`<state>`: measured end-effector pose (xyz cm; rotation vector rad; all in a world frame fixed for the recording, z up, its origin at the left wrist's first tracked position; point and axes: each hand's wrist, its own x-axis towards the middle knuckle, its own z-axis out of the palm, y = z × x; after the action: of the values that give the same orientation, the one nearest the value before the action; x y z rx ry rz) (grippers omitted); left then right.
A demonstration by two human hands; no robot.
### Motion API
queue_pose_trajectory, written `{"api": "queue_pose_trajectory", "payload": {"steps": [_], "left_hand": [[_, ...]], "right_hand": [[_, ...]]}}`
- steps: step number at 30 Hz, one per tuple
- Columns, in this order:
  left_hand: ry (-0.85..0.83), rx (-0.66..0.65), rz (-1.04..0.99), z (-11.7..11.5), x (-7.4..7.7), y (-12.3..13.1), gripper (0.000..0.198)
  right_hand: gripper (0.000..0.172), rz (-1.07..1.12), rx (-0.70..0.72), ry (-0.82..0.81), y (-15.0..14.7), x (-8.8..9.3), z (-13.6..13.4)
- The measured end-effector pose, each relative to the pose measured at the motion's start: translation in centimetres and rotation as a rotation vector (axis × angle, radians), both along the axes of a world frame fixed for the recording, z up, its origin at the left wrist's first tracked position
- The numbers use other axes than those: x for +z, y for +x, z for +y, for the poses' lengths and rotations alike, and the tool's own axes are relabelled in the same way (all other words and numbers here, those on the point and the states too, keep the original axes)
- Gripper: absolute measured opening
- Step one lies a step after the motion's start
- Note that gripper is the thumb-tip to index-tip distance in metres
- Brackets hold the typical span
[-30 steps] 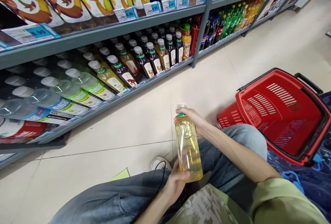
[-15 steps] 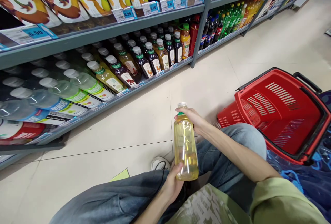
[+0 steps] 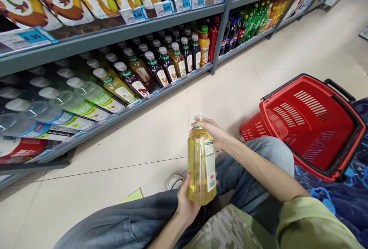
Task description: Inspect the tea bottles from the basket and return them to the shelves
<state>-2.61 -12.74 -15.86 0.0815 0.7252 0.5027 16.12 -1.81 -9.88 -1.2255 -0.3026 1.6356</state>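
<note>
A clear bottle of pale yellow drink [image 3: 197, 164] is held over my lap, tilted, with its white cap at the far end. The fingers of my right hand [image 3: 211, 130] wrap round its neck just below the cap. Round the bottle's lower end is my left hand [image 3: 185, 199], its thumb on the left side and fingertips showing at the right side. A white label with small print and a barcode faces up on the bottle's right part.
Shelves [image 3: 115, 30] with rows of bottles and cartons run along the left and far side. A red shopping basket [image 3: 316, 122] lies at the right, beside blue plastic-wrapped goods [image 3: 342, 199]. A yellow-green piece [image 3: 133, 196] is on the floor near my leg.
The bottle has turned about its length, so its white printed label now shows. It has shifted slightly left, and my left hand has changed its hold around the lower end.
</note>
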Motion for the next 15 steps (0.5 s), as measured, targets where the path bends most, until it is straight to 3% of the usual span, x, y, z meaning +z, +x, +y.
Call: {"api": "queue_pose_trajectory", "payload": {"steps": [8, 15], "left_hand": [[0.032, -0.093, -0.235, 0.4, -0.1, -0.4, 0.077], [-0.056, -0.165, -0.332, -1.2, -1.9, -0.6, 0.067]], "right_hand": [[0.03, 0.125, 0.104, 0.176, -0.1, 0.5, -0.3], [0.031, 0.205, 0.182, 0.289, -1.8, 0.7, -1.1]]}}
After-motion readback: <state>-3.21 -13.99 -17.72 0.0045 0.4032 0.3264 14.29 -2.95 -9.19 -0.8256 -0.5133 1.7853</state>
